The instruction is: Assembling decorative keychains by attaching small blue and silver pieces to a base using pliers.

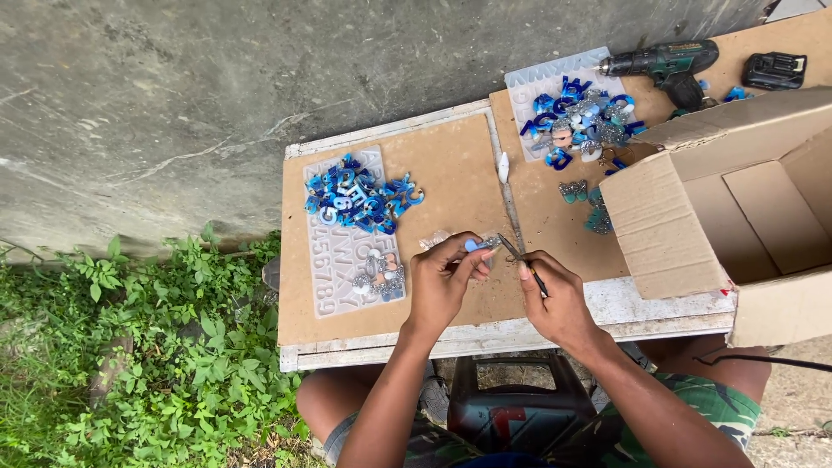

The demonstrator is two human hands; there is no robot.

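So, small blue piece (471,246) pinched in left hand (440,282) fingers, thin metal tool (523,263) gripped by right hand (557,299), both held near table (451,334) front edge, blue letters (357,201) piled toward left edge.

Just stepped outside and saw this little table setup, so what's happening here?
A seated person works at a small board-topped table. The left hand pinches a small blue and glittery resin piece, while the right hand brings slim pliers to it. Blue resin letters sit piled on a clear mould, and a cordless drill lies beside an open cardboard box.
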